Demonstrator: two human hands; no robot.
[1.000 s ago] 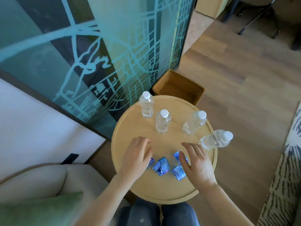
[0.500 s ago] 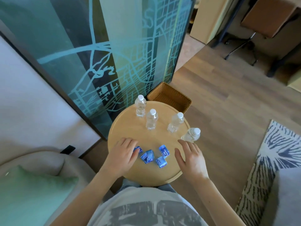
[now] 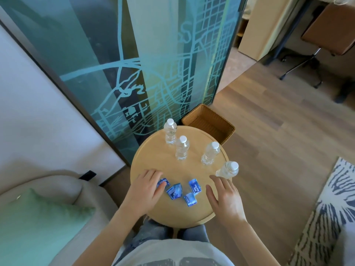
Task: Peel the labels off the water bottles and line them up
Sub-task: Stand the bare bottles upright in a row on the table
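Four clear, label-free plastic water bottles (image 3: 182,147) lined diagonally across round pale wooden tabletop (image 3: 153,162), four crumpled blue labels (image 3: 174,191) between left hand (image 3: 146,191) and right hand (image 3: 224,198), fingers (image 3: 212,194) spread flat, empty, left fingertips touching one label

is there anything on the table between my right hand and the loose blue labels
Nothing visible. The right hand hovers open at the round wooden table's edge, with bare tabletop between it and the nearest crumpled blue labels. The four clear plastic bottles stand farther back.
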